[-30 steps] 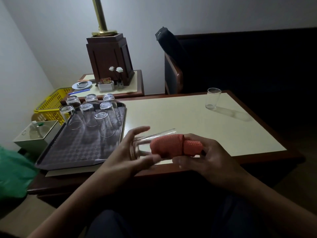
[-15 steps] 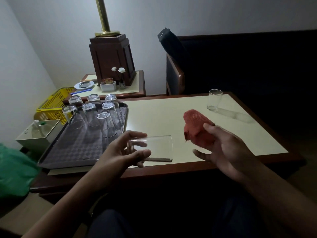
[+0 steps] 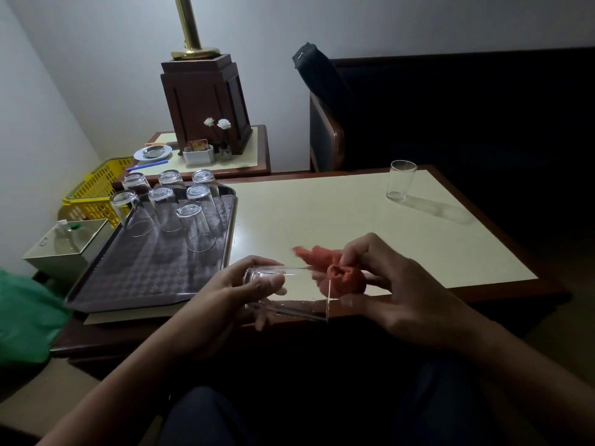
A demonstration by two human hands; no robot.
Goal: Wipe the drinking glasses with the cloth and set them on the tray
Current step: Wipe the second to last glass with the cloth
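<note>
Fingers [image 3: 265, 283] of left hand [image 3: 231, 294] grip a glass [image 3: 299, 292], right hand [image 3: 405, 291] pinches cloth [image 3: 346, 280] at its mouth; seven glasses [image 3: 196, 230] on tray [image 3: 145, 278] leftward, last glass [image 3: 399, 181] beyond, seemingly unwiped.

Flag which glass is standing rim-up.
The lone glass on the table, far right; the tray glasses stand inverted, and the held glass lies sideways in the left hand.

The table [image 3: 338, 220] has a pale top and a dark wood edge. A dark tray [image 3: 135, 278] lies on it at 9 o'clock. 1 glass [image 3: 400, 181] stands upright at 2 o'clock, well apart from the tray.
</note>
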